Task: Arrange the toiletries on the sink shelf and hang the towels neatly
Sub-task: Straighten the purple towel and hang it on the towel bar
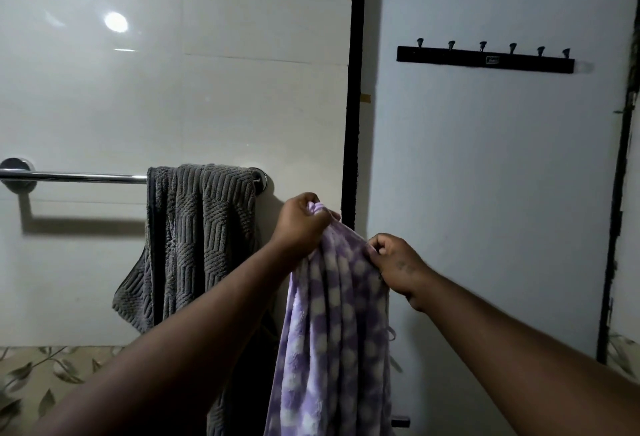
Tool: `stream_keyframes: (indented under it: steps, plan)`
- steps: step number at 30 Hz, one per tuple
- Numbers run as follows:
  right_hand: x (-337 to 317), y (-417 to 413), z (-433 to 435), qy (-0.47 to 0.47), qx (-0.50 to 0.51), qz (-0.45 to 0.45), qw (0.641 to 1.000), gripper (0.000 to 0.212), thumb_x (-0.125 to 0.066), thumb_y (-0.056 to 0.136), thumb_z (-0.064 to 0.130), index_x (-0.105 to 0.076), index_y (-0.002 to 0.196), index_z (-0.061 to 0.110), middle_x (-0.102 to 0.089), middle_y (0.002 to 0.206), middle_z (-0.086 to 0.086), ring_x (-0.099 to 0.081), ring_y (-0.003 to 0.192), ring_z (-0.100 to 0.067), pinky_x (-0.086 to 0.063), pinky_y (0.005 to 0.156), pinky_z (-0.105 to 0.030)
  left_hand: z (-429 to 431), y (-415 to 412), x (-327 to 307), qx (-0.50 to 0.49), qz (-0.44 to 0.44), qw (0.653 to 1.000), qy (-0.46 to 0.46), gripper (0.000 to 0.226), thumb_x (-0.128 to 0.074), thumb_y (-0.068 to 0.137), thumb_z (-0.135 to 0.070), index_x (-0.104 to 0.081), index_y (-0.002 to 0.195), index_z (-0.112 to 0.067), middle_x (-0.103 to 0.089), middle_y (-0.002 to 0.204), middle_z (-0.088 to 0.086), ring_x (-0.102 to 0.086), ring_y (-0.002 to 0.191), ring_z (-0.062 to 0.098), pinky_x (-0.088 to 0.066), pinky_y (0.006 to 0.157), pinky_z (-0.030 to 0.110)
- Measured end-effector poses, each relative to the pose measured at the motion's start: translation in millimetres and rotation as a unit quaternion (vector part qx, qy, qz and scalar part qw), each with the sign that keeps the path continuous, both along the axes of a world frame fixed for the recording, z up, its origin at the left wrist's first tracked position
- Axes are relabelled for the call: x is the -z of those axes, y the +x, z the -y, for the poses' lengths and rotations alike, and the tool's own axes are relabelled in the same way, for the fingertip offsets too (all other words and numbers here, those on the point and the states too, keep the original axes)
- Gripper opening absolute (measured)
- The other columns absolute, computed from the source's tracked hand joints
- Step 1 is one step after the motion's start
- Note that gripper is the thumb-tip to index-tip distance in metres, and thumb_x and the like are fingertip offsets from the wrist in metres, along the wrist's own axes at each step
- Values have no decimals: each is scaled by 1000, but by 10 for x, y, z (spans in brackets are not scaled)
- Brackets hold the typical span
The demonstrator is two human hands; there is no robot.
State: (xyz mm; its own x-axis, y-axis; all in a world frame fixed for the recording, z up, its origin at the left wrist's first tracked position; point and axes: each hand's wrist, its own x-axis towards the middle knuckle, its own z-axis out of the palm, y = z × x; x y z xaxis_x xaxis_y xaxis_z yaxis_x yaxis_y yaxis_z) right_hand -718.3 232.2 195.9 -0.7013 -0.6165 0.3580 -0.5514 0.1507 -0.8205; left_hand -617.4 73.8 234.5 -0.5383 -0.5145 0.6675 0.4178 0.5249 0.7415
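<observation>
- Both hands were closed on the top edge of a lilac checked towel: the left hand bunched one corner in its curled fingers, and the right hand pinched the edge a little lower and to the right.
- Between the two grips the edge was gathered rather than stretched flat, and the rest of the towel hung down in loose folds out of the bottom of the view.
- It was held in the air in front of the dark door frame, just right of the right end of the chrome towel rail and well below the hook rack on the door.
- A grey ribbed towel was draped over the right end of the rail, with one lower corner sticking out to the left; the left stretch of the rail was bare.
- Risks, as I judged them: hung bunched like this, the lilac towel would sit crooked or slide off the smooth rail, and carrying it across could brush the grey towel and drag it askew.
- A thin pinch by the right hand could also let its side drop.
</observation>
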Motion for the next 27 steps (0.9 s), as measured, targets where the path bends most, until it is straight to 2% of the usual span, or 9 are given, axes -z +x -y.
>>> stream_keyframes:
  steps: [5, 8, 10, 13, 16, 18, 21, 24, 27]
  plan:
    - [-212, 125, 164, -117, -19, 63, 991, 14, -57, 99, 15, -69, 96, 10, -73, 91, -13, -63, 81, -21, -50, 68, -26, -166, -86, 116, 52, 131, 989, -48, 15, -65, 91, -18, -62, 102, -9, -61, 77, 5, -52, 64, 12, -42, 55, 22]
    - [-289, 176, 197, -145, -7, 34, 989, 11, -54, 98, 6, -65, 98, 6, -74, 94, -5, -68, 81, -16, -52, 61, -17, -229, -39, 55, 61, 162, 982, -78, 52, -77, 78, -57, -62, 81, -8, -52, 67, 2, -43, 60, 13, -34, 54, 27]
    - [-257, 143, 186, -146, 7, 11, 989, 4, -62, 97, 15, -61, 95, 11, -72, 88, -2, -66, 76, -13, -50, 61, -19, -155, 2, -1, 33, 159, 981, -109, 55, -82, 77, -51, -62, 74, 0, -40, 64, 2, -32, 61, 15, -26, 55, 30]
    - [-153, 106, 111, -113, 2, -14, 994, 22, -69, 93, 33, -57, 93, 15, -67, 81, -4, -57, 65, -11, -48, 58, -26, -17, 14, -40, -53, 140, 977, -155, 49, -76, 81, -44, -55, 61, -5, -41, 57, -3, -33, 58, 12, -31, 57, 30]
    - [3, 106, 92, -6, 19, -87, 996, 9, -64, 94, 22, -60, 93, 15, -70, 91, -8, -61, 79, -21, -55, 72, -42, 13, 6, -34, -110, 79, 985, -109, 45, -64, 86, -44, -55, 67, -4, -49, 56, -4, -41, 56, 13, -38, 59, 32]
    - [104, 65, 107, 11, 56, -109, 992, 8, -62, 95, 19, -61, 91, 13, -70, 90, -7, -62, 82, -24, -54, 73, -41, 51, 16, -34, -123, 24, 991, -42, 45, -67, 84, -47, -54, 64, -8, -51, 55, -5, -45, 56, 13, -40, 60, 32]
    - [82, 41, 110, -57, 86, -63, 993, 10, -60, 97, 17, -63, 89, 11, -70, 81, -8, -60, 69, -24, -50, 63, -37, 67, 87, -2, -66, 45, 997, -5, 45, -86, 67, -49, -58, 64, -15, -57, 59, -2, -50, 57, 12, -43, 57, 28]
    - [-77, 132, 150, -146, 49, 9, 988, 9, -64, 96, 13, -67, 88, 10, -68, 69, -1, -54, 53, -11, -46, 54, -25, -97, 130, 113, 54, 126, 990, -12, 34, -93, 68, -24, -66, 78, -5, -64, 69, 5, -56, 62, 12, -48, 58, 27]
    - [-208, 222, 206, -213, -24, 55, 975, 6, -70, 93, 13, -67, 88, 13, -76, 86, -9, -69, 74, -15, -58, 74, -28, -219, 113, 128, 26, 97, 994, -33, 18, -72, 83, -2, -56, 76, -8, -50, 67, 6, -43, 60, 12, -38, 53, 24]
